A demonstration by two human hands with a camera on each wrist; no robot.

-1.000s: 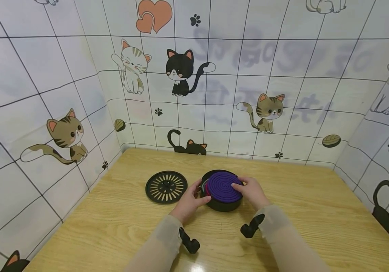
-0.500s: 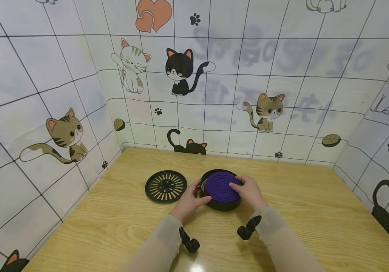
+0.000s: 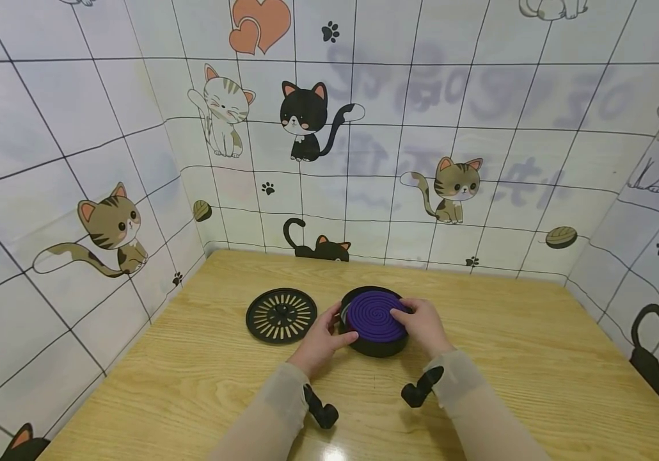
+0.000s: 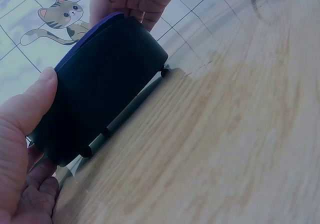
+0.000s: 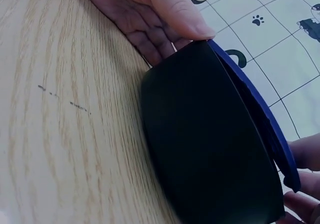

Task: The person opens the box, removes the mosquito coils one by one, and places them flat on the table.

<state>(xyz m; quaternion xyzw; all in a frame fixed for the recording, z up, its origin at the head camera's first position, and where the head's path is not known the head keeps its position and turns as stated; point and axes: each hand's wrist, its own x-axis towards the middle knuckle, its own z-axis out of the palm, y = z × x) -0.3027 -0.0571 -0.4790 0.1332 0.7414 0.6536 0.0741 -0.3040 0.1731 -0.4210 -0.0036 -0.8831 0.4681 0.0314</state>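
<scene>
Your left grip holds the round black container on the counter as your right grip pinches the purple coil atop it.

Table: light wood grain, spread from your 4 to your 8 o'clock.
Wall sheet: white with black grid lines, from your 9 through 12 to 3.
Hearts: orange, at your 11.
Paw print: black, at your 12.
Lettering: faint, blurred, towards your 1.
Tabby cat: brown, printed, at your 9.
Yarn ball: olive, at your 3.
</scene>
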